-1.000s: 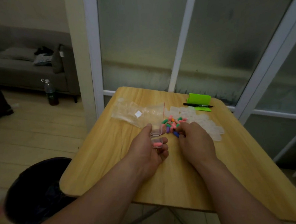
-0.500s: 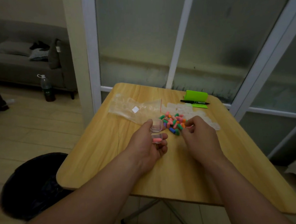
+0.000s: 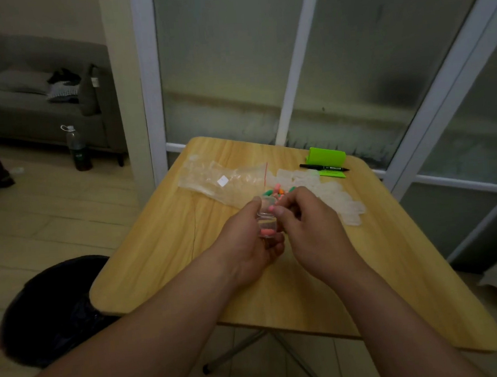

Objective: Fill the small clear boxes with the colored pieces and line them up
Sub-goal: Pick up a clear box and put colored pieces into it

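Wooden table [image 3: 163,253] under both hands: the left hand [image 3: 245,243] grips a small clear box [image 3: 265,223] holding one pink piece [image 3: 267,231], the right hand [image 3: 310,228] pinches a second pink piece [image 3: 271,208] at the box's mouth — beyond the box, fingers hide most of the colored pile [image 3: 277,191].

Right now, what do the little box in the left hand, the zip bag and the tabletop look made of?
Small clear box: rigid transparent plastic, glossy; the pink piece inside shows through its wall.
Zip bag: thin soft clear film, crinkled, with a red seal line.
Tabletop: wood-grain surface, smooth satin; whether laminate or solid wood cannot be told.
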Demonstrator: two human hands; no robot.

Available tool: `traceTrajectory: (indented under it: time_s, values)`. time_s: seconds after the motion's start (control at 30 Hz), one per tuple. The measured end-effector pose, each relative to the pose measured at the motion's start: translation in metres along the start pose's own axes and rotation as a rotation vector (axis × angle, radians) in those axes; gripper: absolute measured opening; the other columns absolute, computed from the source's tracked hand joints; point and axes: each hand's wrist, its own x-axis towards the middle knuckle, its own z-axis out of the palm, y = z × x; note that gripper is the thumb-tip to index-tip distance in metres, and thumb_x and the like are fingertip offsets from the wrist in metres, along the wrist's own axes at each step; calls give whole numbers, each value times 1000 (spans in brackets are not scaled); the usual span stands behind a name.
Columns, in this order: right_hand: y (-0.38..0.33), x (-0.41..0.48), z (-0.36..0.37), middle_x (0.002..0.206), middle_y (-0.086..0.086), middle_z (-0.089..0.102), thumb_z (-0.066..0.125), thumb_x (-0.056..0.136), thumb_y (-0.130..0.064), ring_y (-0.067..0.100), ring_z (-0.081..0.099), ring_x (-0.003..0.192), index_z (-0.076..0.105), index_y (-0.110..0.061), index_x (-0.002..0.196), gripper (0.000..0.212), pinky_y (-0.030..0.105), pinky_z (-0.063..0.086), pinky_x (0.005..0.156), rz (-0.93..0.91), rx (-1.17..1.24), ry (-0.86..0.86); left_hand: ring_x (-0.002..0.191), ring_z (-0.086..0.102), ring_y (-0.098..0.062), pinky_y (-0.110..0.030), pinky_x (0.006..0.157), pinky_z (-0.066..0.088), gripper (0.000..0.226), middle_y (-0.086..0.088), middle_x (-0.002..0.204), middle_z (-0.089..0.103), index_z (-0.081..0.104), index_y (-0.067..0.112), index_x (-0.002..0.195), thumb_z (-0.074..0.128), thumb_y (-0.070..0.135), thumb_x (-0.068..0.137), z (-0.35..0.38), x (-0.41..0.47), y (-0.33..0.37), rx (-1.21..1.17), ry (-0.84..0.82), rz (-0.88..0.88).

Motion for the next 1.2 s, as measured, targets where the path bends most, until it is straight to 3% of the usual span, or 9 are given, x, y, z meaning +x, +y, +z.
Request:
traceTrajectory:
  time_s: [0.17, 0.27, 0.33, 0.43, 0.53, 0.67, 0.87, 1.1, 1.2]
  values:
    - [11, 3, 9, 89, -12, 55, 72, 97, -24, -2, 53, 86, 55, -37, 81, 26, 13, 38, 73, -53, -152, -41, 66, 42, -8, -28, 70, 42, 57, 0, 79, 58, 61, 15, 144, 41, 48, 103, 0, 2, 0, 40, -2, 4]
    - [16, 5, 11, 91, -11, 52, 73, 95, -24, 3, 51, 87, 58, -41, 81, 27, 14, 38, 78, -51, -137, -70, 106, 58, -23, -37, 90, 46, 58, -13, 132, 70, 67, 20, 137, 36, 55, 104, -4, 4, -1, 53, -2, -7]
    - [17, 4, 12, 93, -9, 51, 73, 95, -24, 7, 52, 86, 67, -31, 88, 12, 22, 37, 72, -32, -145, -74, 117, 58, -25, -41, 99, 45, 57, -12, 140, 66, 69, 19, 134, 35, 55, 106, -4, 3, -1, 29, 6, -20]
    - [18, 4, 12, 93, -9, 51, 71, 96, -23, 6, 52, 86, 71, -26, 94, 4, 25, 35, 69, -9, -130, -79, 103, 64, -22, -40, 97, 49, 56, -13, 120, 76, 68, 16, 135, 34, 52, 108, -2, 1, 0, 2, 20, -27]
    - [17, 5, 9, 98, -11, 58, 68, 98, -20, 5, 56, 91, 73, -30, 99, 11, 20, 41, 75, 22, -36, -33, 59, 47, -11, -29, 65, 44, 58, 1, 67, 54, 64, 11, 139, 33, 50, 109, -1, 0, 1, -6, -16, -16]
    - [20, 10, -2, 110, -10, 70, 59, 104, -18, 1, 62, 101, 72, -28, 107, 16, 26, 49, 81, 165, 107, 71, 55, 36, -11, -26, 55, 36, 45, 1, 66, 45, 60, 19, 124, 33, 51, 109, 0, -5, 4, 6, -36, -30]
    - [16, 6, -2, 122, -14, 65, 55, 108, -25, -7, 59, 108, 70, -32, 133, 30, 17, 48, 91, 108, 57, -62, 59, 38, -13, -28, 57, 38, 54, 0, 71, 44, 62, 19, 123, 31, 60, 107, 2, -6, 0, 17, -117, -35]
    - [13, -1, -3, 109, -21, 66, 69, 99, -30, -4, 57, 108, 76, -32, 113, 16, 12, 41, 89, -40, -6, -62, 53, 52, -10, -30, 68, 42, 74, 2, 62, 59, 59, 7, 143, 26, 63, 106, 1, -5, 9, -38, -67, -55]
    - [12, -9, -1, 110, -20, 68, 75, 95, -35, 1, 56, 108, 72, -37, 108, 14, 25, 46, 91, -128, -143, -122, 71, 66, -8, -30, 81, 47, 72, 0, 82, 72, 56, 1, 143, 31, 58, 108, 1, -8, 12, -70, -72, -61]
